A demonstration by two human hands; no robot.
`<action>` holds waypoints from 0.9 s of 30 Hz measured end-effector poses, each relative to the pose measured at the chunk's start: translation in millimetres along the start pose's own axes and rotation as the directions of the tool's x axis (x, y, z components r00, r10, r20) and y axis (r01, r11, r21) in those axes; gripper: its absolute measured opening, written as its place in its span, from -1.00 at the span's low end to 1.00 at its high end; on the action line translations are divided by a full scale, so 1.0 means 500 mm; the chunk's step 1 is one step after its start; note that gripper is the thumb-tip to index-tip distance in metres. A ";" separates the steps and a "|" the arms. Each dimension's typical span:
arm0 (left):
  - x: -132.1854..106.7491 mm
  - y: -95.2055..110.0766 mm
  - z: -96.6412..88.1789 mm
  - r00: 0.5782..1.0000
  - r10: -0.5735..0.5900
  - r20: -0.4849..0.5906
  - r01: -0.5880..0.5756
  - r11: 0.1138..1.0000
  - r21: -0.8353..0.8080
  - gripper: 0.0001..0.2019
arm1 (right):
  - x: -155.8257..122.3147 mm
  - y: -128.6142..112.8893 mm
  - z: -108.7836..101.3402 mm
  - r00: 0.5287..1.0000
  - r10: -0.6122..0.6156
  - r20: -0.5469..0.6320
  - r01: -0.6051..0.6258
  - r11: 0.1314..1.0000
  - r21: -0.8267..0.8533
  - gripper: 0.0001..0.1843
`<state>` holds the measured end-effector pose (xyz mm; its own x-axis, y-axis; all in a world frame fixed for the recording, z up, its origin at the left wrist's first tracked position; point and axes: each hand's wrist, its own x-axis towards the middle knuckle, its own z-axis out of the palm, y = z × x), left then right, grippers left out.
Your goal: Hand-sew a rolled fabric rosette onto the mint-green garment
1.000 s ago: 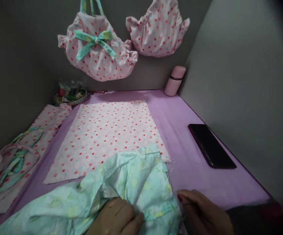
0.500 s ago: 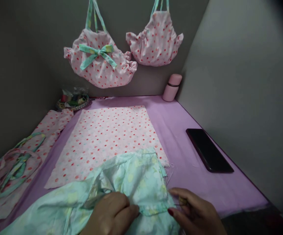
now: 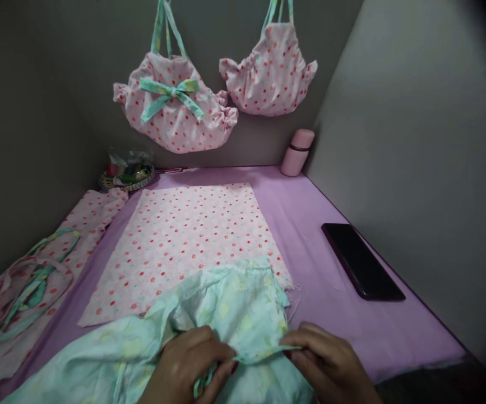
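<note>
A mint-green cloth with pale yellow patches (image 3: 243, 308) lies bunched at the near edge, partly over a pink dotted fabric sheet (image 3: 192, 230). My left hand (image 3: 192, 359) is closed on the green cloth, with a bit of its edge poking out below the fingers. To the right, my right hand (image 3: 327, 356) pinches the same edge between thumb and forefinger. Between the two hands a narrow strip of that edge is stretched fairly straight. Loose threads hang from the cloth's frayed right side. Whether my right palm holds anything else is hidden.
Two pink dotted bags (image 3: 179, 120) with green straps hang at the back. A pink flask (image 3: 297, 152) stands in the far right corner and a black phone (image 3: 362, 261) lies on the right. Dotted pieces with ties (image 3: 32, 286) and a sewing basket (image 3: 127, 178) are on the left.
My right hand, which held a small thin tool by the cloth, now pinches the cloth's edge. The strip between my hands has lifted and tightened; my left fingers have turned inward.
</note>
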<state>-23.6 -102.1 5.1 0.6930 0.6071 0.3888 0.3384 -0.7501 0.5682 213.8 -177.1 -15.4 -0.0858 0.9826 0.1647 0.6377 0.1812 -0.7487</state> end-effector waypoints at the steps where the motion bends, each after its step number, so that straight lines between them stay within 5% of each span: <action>1: 0.006 0.001 -0.004 0.996 -0.077 0.042 0.078 0.996 -0.042 -0.89 | 0.007 -0.005 -0.003 0.995 0.093 0.040 -0.097 0.990 0.107 -0.79; 4: 0.021 0.003 -0.011 0.954 -0.259 0.148 0.280 0.950 -0.141 -0.85 | 0.024 -0.011 -0.002 0.938 0.308 0.160 -0.347 0.841 0.415 -0.69; 8: 0.029 0.003 -0.009 0.916 -0.357 0.182 0.385 0.911 -0.150 -0.84 | 0.035 -0.004 0.008 0.877 0.412 0.248 -0.473 0.647 0.598 -0.57; 27: 0.027 -0.006 -0.002 0.906 -0.366 0.213 0.400 0.905 -0.147 -0.84 | 0.027 0.000 0.017 0.881 0.416 0.227 -0.457 0.616 0.642 -0.59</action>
<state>-15.9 -91.4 9.5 0.6395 0.7687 -0.0102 0.4896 -0.3970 0.7763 206.4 -163.2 -18.7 0.0156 0.9499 -0.3123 -0.0589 -0.3109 -0.9486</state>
